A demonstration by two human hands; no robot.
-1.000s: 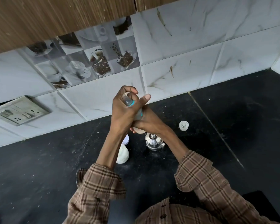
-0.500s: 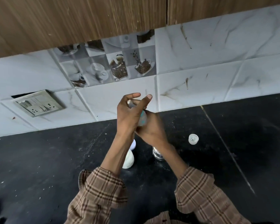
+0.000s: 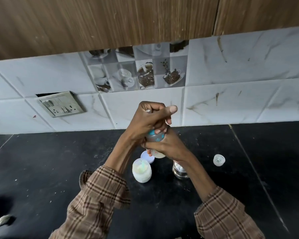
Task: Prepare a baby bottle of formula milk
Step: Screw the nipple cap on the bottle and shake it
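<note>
From the head camera, counted: one baby bottle (image 3: 155,138), held up above the black counter (image 3: 41,169) in front of the tiled wall (image 3: 231,104); one white tub (image 3: 141,172) standing open on the counter below the hands, with one white lid (image 3: 146,156) just behind it; one steel cup (image 3: 179,170) to the tub's right, partly hidden by the right forearm; one small clear cap (image 3: 219,160) lying well apart to the right; one socket plate (image 3: 61,104) on the wall. Two hands, both in checked sleeves: the left hand (image 3: 145,121) is clenched round the top of the bottle, thumb stretched out to the right; the right hand (image 3: 166,145) grasps the bottle's lower body, fingers curled round it; both forearms rise from the bottom edge and meet at the bottle.
</note>
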